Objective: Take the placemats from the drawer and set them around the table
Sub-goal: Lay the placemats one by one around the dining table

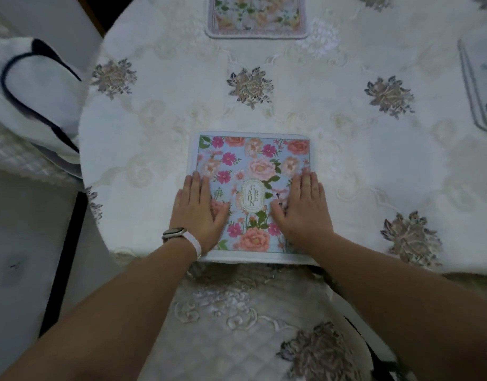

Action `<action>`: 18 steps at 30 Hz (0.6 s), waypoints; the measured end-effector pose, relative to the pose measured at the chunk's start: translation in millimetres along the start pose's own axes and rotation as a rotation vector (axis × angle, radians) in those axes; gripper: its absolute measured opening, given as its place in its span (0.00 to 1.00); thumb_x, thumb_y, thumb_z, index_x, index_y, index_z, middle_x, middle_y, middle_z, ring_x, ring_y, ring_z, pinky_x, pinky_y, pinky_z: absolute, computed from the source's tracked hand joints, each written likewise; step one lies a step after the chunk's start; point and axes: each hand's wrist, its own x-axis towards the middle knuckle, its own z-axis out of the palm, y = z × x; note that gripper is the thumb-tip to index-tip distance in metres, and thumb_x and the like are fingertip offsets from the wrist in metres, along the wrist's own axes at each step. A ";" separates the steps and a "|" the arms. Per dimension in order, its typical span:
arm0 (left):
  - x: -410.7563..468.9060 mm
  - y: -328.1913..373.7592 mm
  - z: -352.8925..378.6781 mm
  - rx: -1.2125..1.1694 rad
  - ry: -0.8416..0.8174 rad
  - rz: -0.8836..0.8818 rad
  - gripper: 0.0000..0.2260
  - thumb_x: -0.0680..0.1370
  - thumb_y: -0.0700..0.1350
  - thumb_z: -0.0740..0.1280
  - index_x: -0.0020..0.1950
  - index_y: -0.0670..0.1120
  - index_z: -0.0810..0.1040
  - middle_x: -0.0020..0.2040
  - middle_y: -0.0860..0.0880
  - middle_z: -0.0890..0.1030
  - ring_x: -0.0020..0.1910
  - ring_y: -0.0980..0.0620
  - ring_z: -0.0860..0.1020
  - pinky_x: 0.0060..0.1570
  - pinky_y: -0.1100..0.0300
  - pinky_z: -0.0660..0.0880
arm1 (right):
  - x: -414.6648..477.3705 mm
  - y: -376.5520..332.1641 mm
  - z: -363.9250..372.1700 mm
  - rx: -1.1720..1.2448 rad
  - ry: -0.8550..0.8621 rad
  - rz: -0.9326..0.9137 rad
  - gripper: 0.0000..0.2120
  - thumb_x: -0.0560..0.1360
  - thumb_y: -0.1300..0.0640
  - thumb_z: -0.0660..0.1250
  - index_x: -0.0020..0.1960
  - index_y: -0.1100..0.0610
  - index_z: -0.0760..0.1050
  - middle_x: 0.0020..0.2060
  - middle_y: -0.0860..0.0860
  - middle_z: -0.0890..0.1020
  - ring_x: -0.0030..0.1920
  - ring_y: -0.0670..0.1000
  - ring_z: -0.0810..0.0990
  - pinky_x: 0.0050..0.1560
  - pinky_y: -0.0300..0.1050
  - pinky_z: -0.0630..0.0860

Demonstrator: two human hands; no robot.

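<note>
At the near rim of a round desk (pixel 360 160) covered in an embroidered white tablecloth (pixel 250 86), a floral placemat (pixel 253 160) printed with the word "Garden" lies flat. The left hand (pixel 199 213), with a wristwatch (pixel 175 233) on it, and the right hand (pixel 302 210) press down on its two sides. The fingers of both are straight and close together, clamped on nothing.

The main risk is the near edge. The placemat's front border sits right at the rim where the cloth drops away, so a pull toward the body would likely tip it off. Sliding the palms could also drag and wrinkle the loose tablecloth beneath.

A second placemat (pixel 257 16) lies across the desk at the far side, well apart. A third placemat (pixel 481 89) shows only in part at the right edge. Bare cloth lies to the left, to the right and beyond the near placemat, giving room to nudge it inward. A white bag (pixel 36 92) with a dark handle stands just beside the desk's left rim.
</note>
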 end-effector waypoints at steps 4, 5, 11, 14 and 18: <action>-16.6 7.4 5.5 0.059 -0.053 0.044 0.35 0.79 0.65 0.42 0.79 0.46 0.40 0.79 0.46 0.38 0.77 0.48 0.37 0.75 0.49 0.39 | -28.0 -13.9 10.8 -0.050 -0.021 -0.064 0.41 0.78 0.33 0.42 0.79 0.60 0.37 0.78 0.61 0.38 0.78 0.58 0.35 0.76 0.54 0.35; -18.2 12.1 6.1 0.085 -0.072 0.122 0.34 0.78 0.66 0.40 0.79 0.47 0.40 0.79 0.47 0.38 0.77 0.49 0.36 0.75 0.48 0.38 | -31.4 -20.5 13.5 -0.052 -0.025 -0.084 0.41 0.79 0.33 0.42 0.79 0.59 0.37 0.78 0.60 0.37 0.78 0.59 0.34 0.76 0.54 0.35; -16.1 32.2 8.5 0.163 -0.114 0.378 0.31 0.78 0.65 0.36 0.79 0.53 0.41 0.80 0.52 0.42 0.78 0.52 0.39 0.75 0.47 0.41 | -28.6 -41.2 21.4 -0.125 -0.062 -0.253 0.34 0.80 0.39 0.43 0.80 0.54 0.36 0.78 0.55 0.35 0.77 0.57 0.31 0.74 0.53 0.31; -21.3 26.3 10.9 0.157 -0.092 0.396 0.31 0.79 0.66 0.38 0.79 0.53 0.44 0.80 0.51 0.44 0.78 0.52 0.40 0.75 0.47 0.41 | -35.4 -32.1 21.3 -0.125 -0.037 -0.339 0.35 0.80 0.38 0.44 0.81 0.55 0.42 0.79 0.54 0.41 0.78 0.56 0.35 0.76 0.54 0.34; -37.4 8.7 12.7 0.183 -0.048 0.359 0.32 0.79 0.67 0.43 0.79 0.53 0.47 0.80 0.49 0.47 0.78 0.47 0.45 0.75 0.47 0.44 | -45.4 0.0 16.7 -0.181 -0.053 -0.394 0.34 0.80 0.34 0.43 0.80 0.49 0.41 0.79 0.51 0.40 0.79 0.54 0.36 0.77 0.55 0.38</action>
